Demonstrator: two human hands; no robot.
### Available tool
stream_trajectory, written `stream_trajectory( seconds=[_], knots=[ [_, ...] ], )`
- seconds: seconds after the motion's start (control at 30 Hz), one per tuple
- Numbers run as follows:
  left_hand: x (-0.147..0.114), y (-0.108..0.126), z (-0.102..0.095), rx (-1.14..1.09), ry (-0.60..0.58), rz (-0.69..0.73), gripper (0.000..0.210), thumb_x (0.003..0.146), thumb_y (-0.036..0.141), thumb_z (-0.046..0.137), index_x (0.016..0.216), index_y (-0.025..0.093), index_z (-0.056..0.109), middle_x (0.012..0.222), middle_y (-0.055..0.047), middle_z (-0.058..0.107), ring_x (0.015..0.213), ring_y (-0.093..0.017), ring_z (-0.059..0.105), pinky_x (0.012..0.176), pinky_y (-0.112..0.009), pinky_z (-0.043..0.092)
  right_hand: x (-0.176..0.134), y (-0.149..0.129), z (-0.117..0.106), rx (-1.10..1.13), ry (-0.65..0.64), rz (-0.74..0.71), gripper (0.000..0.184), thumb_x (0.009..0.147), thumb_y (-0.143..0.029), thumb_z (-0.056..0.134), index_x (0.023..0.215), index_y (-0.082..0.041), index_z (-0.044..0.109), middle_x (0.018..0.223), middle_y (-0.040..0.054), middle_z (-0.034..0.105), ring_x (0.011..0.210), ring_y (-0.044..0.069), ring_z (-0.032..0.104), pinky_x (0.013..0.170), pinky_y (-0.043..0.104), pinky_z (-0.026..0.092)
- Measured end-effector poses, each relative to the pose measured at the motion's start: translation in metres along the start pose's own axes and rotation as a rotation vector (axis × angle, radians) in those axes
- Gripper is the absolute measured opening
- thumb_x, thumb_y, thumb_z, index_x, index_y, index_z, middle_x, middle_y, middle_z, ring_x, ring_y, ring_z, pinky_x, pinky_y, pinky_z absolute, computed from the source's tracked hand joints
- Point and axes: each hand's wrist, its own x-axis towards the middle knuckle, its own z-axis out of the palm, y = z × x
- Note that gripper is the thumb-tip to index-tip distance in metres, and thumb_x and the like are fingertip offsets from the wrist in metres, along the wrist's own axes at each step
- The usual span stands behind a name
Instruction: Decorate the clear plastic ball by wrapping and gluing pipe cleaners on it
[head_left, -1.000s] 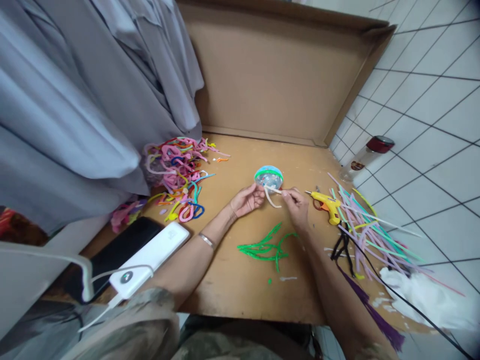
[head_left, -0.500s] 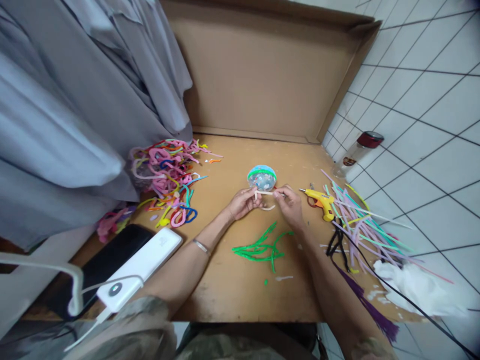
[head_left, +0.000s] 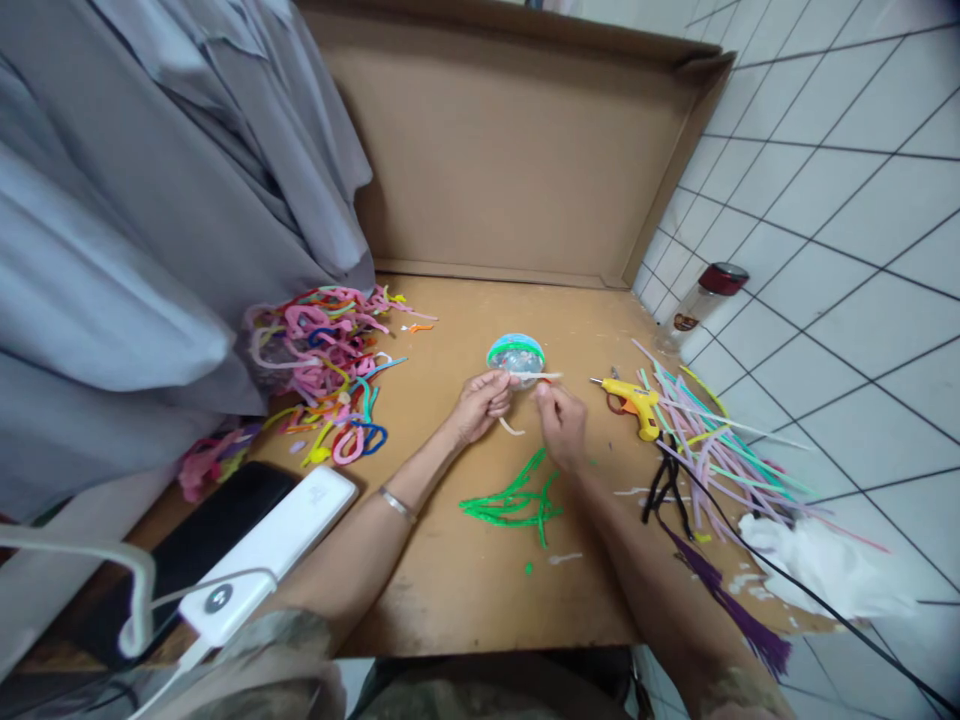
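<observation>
My left hand [head_left: 481, 405] is closed in a pinch on a pale cream pipe cleaner [head_left: 538, 376]. One end sticks out to the right, and a curved pale piece [head_left: 511, 427] hangs below the fingers. My right hand [head_left: 561, 418] is just below the straight end, its fingers curled together; what they hold, if anything, is hidden. Behind both hands sits a small clear rounded container [head_left: 516, 352] with a green and blue rim, partly covered by the pipe cleaner. Several green pipe cleaners [head_left: 510, 505] lie on the table nearer to me.
A yellow glue gun [head_left: 634, 400] lies right, beside lilac and mint pipe cleaners [head_left: 720, 450] and white tissue [head_left: 810, 560]. A tangled colourful pile [head_left: 315, 350], a black phone [head_left: 217, 520] and white power bank [head_left: 277, 550] are left. A jar [head_left: 701, 305] stands by the tiled wall.
My right hand has come off the straight end of the pale pipe cleaner and moved slightly down. My left hand keeps its pinch. The whole view has shifted a little.
</observation>
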Motion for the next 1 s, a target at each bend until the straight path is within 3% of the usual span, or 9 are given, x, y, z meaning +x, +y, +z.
stream_trajectory(
  seconds=[0.1, 0.2, 0.43, 0.67, 0.9, 1.0],
  knots=[
    [-0.003, -0.001, 0.006, 0.019, -0.066, -0.023, 0.04, 0.067, 0.043, 0.085, 0.078, 0.009, 0.067, 0.047, 0.011, 0.029, 0.04, 0.0, 0.021, 0.041, -0.016, 0.014, 0.001, 0.001, 0.01, 0.347, -0.099, 0.284, 0.048, 0.085, -0.065, 0.055, 0.07, -0.021, 0.065, 0.058, -0.0013, 0.054, 0.051, 0.012, 0.043, 0.05, 0.026, 0.033],
    [-0.005, -0.004, 0.01, 0.052, -0.11, -0.056, 0.041, 0.064, 0.045, 0.086, 0.076, 0.009, 0.068, 0.045, 0.011, 0.027, 0.04, 0.0, 0.019, 0.041, -0.017, 0.013, 0.006, -0.001, 0.012, 0.537, -0.08, 0.402, 0.048, 0.075, -0.068, 0.065, 0.07, -0.02, 0.064, 0.056, -0.0039, 0.052, 0.047, 0.008, 0.038, 0.045, 0.023, 0.028],
    [-0.004, -0.012, 0.013, 0.188, -0.007, -0.014, 0.04, 0.064, 0.047, 0.084, 0.069, 0.012, 0.066, 0.044, 0.011, 0.029, 0.039, -0.001, 0.019, 0.043, -0.02, 0.015, 0.008, -0.006, 0.006, 0.496, 0.07, 0.284, 0.04, 0.074, -0.052, 0.071, 0.06, -0.021, 0.051, 0.054, -0.0064, 0.042, 0.053, 0.009, 0.034, 0.053, 0.023, 0.032],
    [-0.001, -0.016, 0.01, 0.507, 0.145, 0.147, 0.023, 0.064, 0.035, 0.078, 0.061, 0.016, 0.066, 0.05, 0.005, 0.052, 0.049, -0.006, 0.038, 0.052, -0.021, 0.029, 0.004, 0.0, 0.008, 0.41, 0.124, 0.23, 0.033, 0.076, -0.046, 0.067, 0.06, -0.021, 0.052, 0.057, -0.0062, 0.039, 0.057, 0.01, 0.033, 0.058, 0.025, 0.033],
    [0.0, -0.018, 0.011, 0.575, 0.142, 0.163, 0.035, 0.064, 0.048, 0.079, 0.078, 0.016, 0.074, 0.073, -0.001, 0.072, 0.068, -0.013, 0.059, 0.069, -0.025, 0.046, 0.006, -0.002, 0.005, 0.35, 0.104, 0.224, 0.032, 0.077, -0.047, 0.065, 0.063, -0.02, 0.055, 0.058, -0.0054, 0.042, 0.057, 0.01, 0.035, 0.059, 0.026, 0.032],
    [0.001, -0.018, 0.009, 0.615, 0.156, 0.157, 0.031, 0.065, 0.045, 0.079, 0.075, 0.016, 0.075, 0.071, -0.002, 0.072, 0.066, -0.014, 0.059, 0.067, -0.026, 0.047, 0.004, -0.001, 0.008, 0.371, 0.097, 0.242, 0.032, 0.077, -0.049, 0.064, 0.064, -0.02, 0.058, 0.057, -0.0051, 0.043, 0.057, 0.011, 0.036, 0.059, 0.026, 0.032]
  ],
)
